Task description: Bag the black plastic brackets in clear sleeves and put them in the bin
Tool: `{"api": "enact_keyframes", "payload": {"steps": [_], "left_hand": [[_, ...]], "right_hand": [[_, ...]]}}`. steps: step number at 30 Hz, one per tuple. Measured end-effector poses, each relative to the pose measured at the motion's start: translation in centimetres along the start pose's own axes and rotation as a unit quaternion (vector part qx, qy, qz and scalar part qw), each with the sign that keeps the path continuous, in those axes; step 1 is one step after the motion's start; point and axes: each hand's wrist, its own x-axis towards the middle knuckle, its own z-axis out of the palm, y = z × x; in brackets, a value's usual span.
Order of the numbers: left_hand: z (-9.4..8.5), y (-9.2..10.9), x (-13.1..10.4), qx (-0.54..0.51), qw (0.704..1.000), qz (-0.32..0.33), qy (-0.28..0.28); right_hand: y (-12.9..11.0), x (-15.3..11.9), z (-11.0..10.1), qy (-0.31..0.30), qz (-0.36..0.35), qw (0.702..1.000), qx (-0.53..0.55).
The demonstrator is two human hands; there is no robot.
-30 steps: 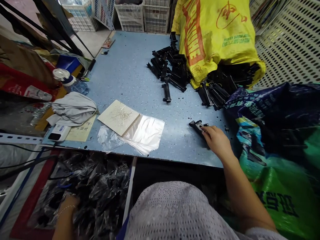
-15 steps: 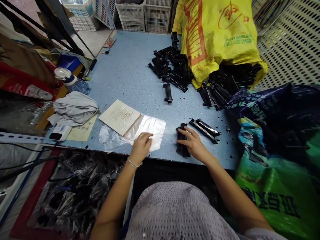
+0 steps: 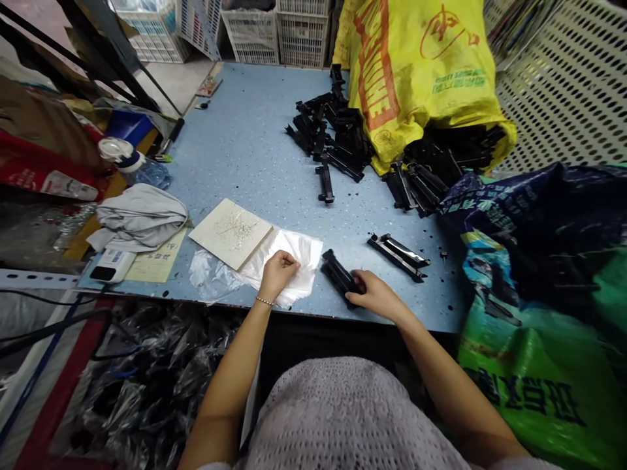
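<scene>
My right hand (image 3: 375,292) grips the near end of a long black plastic part (image 3: 337,274), thumb on one side and fingers on the other. The part lies tilted, its far end pointing up and left toward the bags. My left hand (image 3: 279,273) is closed in a pinch over a stack of thin clear plastic bags (image 3: 306,251); its fingertips appear to hold the top bag. Beside the stack, a square pale board (image 3: 230,232) carries scattered tiny bits. Right of my right hand lie more black plastic parts (image 3: 399,256), side by side.
A heap of black parts (image 3: 337,134) spreads before a yellow sack (image 3: 426,65). A green bag (image 3: 519,372) hangs at the right edge. On the left are a grey cloth (image 3: 142,215), a white device (image 3: 112,264) and a water bottle (image 3: 147,171). Bagged parts (image 3: 157,385) fill a container below.
My right hand has gone from resting spread fingers on the black part to gripping its near end. The part has turned, its far end swinging left. My left hand stays over the bags.
</scene>
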Motion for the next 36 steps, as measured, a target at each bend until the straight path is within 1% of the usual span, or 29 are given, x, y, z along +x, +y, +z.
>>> {"api": "enact_keyframes", "payload": {"steps": [1, 3, 5, 6, 7, 9, 10, 12, 13, 15, 16, 17, 18, 19, 20, 21, 22, 23, 24, 25, 27, 28, 29, 30, 31, 33, 34, 35, 36], "left_hand": [[0.2, -0.2, -0.1, -0.023, 1.000, 0.003, 0.002], [0.7, -0.5, -0.2, -0.041, 0.999, 0.013, 0.000], [0.7, -0.6, -0.3, -0.027, 0.999, 0.031, 0.013], [0.6, -0.6, -0.4, -0.009, 0.999, 0.047, 0.025], [0.3, -0.5, -0.5, 0.021, 0.997, 0.069, 0.036], [-0.6, -0.3, -0.8, 0.131, 0.982, 0.126, 0.045], [-1.1, -0.1, -1.0, 0.201, 0.966, 0.155, 0.043], [-1.7, 0.2, -1.4, 0.327, 0.923, 0.202, 0.035], [-1.9, 0.3, -1.7, 0.366, 0.904, 0.219, 0.032], [-1.6, 0.5, -2.3, 0.390, 0.884, 0.257, 0.025], [-1.4, 0.6, -2.6, 0.387, 0.879, 0.279, 0.016], [-1.2, 0.6, -2.8, 0.380, 0.874, 0.302, 0.003], [-1.0, 0.6, -3.1, 0.373, 0.870, 0.323, -0.009], [-0.9, 0.5, -3.3, 0.369, 0.865, 0.339, -0.017], [-0.9, 0.5, -3.6, 0.368, 0.862, 0.350, -0.016], [-0.9, 0.5, -3.8, 0.368, 0.859, 0.356, -0.006], [-0.9, 0.5, -4.1, 0.368, 0.857, 0.361, 0.005], [-0.8, 0.6, -4.4, 0.366, 0.855, 0.367, 0.007], [-0.7, 0.8, -4.8, 0.361, 0.853, 0.376, -0.008], [-0.4, 1.0, -5.2, 0.352, 0.851, 0.387, -0.039], [0.3, 1.6, -6.0, 0.329, 0.842, 0.409, -0.121], [0.6, 1.8, -6.4, 0.321, 0.840, 0.411, -0.152], [0.9, 2.1, -6.7, 0.317, 0.840, 0.407, -0.168], [1.0, 2.3, -7.0, 0.319, 0.843, 0.400, -0.168], [1.0, 2.6, -7.4, 0.324, 0.847, 0.393, -0.153], [0.2, 3.5, -8.7, 0.328, 0.860, 0.378, -0.096], [-0.5, 4.1, -9.7, 0.324, 0.869, 0.369, -0.062], [-1.6, 4.8, -11.0, 0.316, 0.881, 0.351, -0.030], [-3.1, 5.5, -12.6, 0.309, 0.896, 0.318, -0.004]], "right_hand": [[0.0, 0.5, 0.0, -0.006, -0.012, 0.998, 0.057], [-0.3, 1.2, 0.2, -0.016, -0.046, 0.984, 0.172], [-1.1, 1.5, 0.4, -0.053, -0.083, 0.964, 0.245], [-1.6, 1.5, 0.5, -0.074, -0.096, 0.961, 0.249], [-2.1, 1.4, 0.5, -0.087, -0.103, 0.964, 0.229], [-2.9, 1.1, 0.4, -0.070, -0.107, 0.981, 0.145], [-3.2, 0.9, 0.2, -0.047, -0.111, 0.988, 0.100], [-3.6, 0.6, 0.0, -0.008, -0.133, 0.990, 0.044], [-3.8, 0.6, 0.0, -0.003, -0.150, 0.988, 0.036], [-4.1, 1.0, 0.5, -0.015, -0.174, 0.983, 0.054], [-4.2, 1.4, 0.9, -0.024, -0.167, 0.982, 0.086], [-4.3, 1.9, 1.5, -0.032, -0.145, 0.979, 0.137], [-4.3, 2.5, 2.1, -0.041, -0.111, 0.971, 0.208], [-4.3, 3.1, 2.8, -0.052, -0.071, 0.953, 0.291], [-4.3, 3.6, 3.4, -0.068, -0.032, 0.923, 0.377], [-4.4, 4.1, 4.0, -0.087, -0.002, 0.887, 0.454], [-4.4, 4.4, 4.6, -0.107, 0.017, 0.852, 0.512], [-4.6, 4.6, 5.1, -0.119, 0.025, 0.829, 0.546], [-4.8, 4.6, 5.5, -0.118, 0.024, 0.821, 0.559], [-5.1, 4.6, 5.9, -0.101, 0.016, 0.826, 0.555], [-5.7, 4.3, 6.3, -0.047, -0.015, 0.853, 0.519], [-6.0, 4.0, 6.4, -0.025, -0.033, 0.864, 0.502], [-6.3, 3.6, 6.4, -0.018, -0.047, 0.867, 0.496], [-6.5, 3.1, 6.2, -0.029, -0.056, 0.862, 0.503], [-6.7, 2.6, 6.1, -0.056, -0.063, 0.850, 0.520], [-7.3, 1.3, 5.6, -0.132, -0.076, 0.815, 0.559], [-7.6, 0.6, 5.4, -0.175, -0.086, 0.799, 0.569], [-8.0, 0.0, 5.1, -0.216, -0.098, 0.790, 0.566], [-8.3, -0.5, 4.7, -0.255, -0.113, 0.788, 0.550]]}}
